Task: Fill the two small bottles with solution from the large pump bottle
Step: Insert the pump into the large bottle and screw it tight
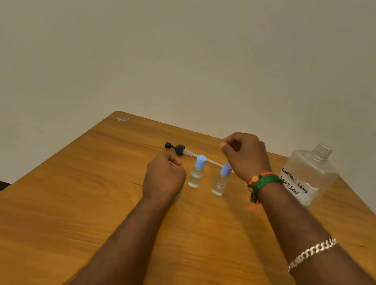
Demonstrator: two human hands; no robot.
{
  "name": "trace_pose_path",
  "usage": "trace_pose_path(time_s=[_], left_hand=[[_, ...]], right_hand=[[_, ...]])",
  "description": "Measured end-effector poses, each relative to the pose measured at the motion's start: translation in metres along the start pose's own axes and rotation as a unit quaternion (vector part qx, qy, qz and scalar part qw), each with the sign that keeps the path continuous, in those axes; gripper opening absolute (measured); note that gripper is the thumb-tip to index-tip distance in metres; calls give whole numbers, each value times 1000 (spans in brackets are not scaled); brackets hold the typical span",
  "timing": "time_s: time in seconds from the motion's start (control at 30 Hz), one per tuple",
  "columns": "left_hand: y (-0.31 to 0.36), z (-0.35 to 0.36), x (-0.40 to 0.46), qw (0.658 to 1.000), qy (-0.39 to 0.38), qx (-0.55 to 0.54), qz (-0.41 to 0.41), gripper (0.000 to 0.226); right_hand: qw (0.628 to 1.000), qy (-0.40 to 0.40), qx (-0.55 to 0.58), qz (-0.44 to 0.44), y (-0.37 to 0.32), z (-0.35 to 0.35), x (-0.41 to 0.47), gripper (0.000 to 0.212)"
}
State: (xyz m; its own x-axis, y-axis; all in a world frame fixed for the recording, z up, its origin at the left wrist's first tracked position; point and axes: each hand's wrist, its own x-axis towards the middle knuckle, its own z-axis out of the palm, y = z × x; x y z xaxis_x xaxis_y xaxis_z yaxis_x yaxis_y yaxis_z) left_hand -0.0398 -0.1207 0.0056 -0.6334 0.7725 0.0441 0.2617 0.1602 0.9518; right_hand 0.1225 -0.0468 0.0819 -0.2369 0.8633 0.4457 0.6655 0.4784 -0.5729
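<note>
Wood-grain table (pixel 45 230) fills the lower part of the view, with a plain pale wall behind it. One large clear bottle (pixel 309 176) stands at the far right; it is squarish, its threaded neck is uncapped, and a white label handwritten "Contact Lens Solution" faces the camera. One pump head (pixel 177 148), black with a pale dip tube trailing to the right, lies on its side on the table just beyond the small bottles. Two small bottles stand upright side by side near the table's middle, each clear, holding pale liquid and topped with a light blue cap: the left small bottle (pixel 196 174) and the right small bottle (pixel 221 182), which carries a small red-and-white sticker low on its side. Left hand (pixel 164 178) rests loosely curled just left of the left small bottle, gripping nothing that shows. Right hand (pixel 244 156) hovers curled above and beyond the right small bottle, fingertips pinched together; whether it holds anything cannot be told. Its arm wears one green-and-orange wristband (pixel 262 186) and one silver chain bracelet (pixel 312 252).
</note>
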Motion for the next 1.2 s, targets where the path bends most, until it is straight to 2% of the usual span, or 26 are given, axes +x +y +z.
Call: trace_pose_path(time_s=[0.1,0.2,0.47,0.57,0.67,0.73,0.83,0.9,1.0,1.07,1.13,1.2], left_hand=[[-2,3,1,999,20,41,8,8],[-6,4,5,998,33,58,11,5],[-7,3,11,997,34,74,-2,13],[-5,3,10,997,28,74,0,14],[-4,1,9,997,28,68,5,15],[-3,0,7,998,36,51,11,15],[1,-1,3,997,72,4,30,17],[8,-4,1,985,130,-45,101,18],[29,-13,-12,936,203,-130,256,17],[44,-11,-36,899,207,-169,347,17],[56,4,-65,874,161,-179,422,16],[64,28,-92,879,66,-163,442,18]], right_hand=[[972,-211,-105,3,-13,23,42,17],[925,-322,-198,-24,-26,53,74,36],[863,-386,-318,-73,-53,114,112,54],[847,-392,-349,-80,-50,128,110,48],[869,-360,-326,-95,-51,125,107,37],[900,-314,-282,-111,-59,107,106,35],[957,-207,-150,-139,-76,58,101,29],[981,-108,-45,-158,-88,16,89,25],[981,34,61,-179,-96,-52,68,23],[973,110,107,-175,-91,-100,54,23],[960,173,148,-161,-81,-145,41,25],[949,219,180,-139,-66,-182,25,26]])
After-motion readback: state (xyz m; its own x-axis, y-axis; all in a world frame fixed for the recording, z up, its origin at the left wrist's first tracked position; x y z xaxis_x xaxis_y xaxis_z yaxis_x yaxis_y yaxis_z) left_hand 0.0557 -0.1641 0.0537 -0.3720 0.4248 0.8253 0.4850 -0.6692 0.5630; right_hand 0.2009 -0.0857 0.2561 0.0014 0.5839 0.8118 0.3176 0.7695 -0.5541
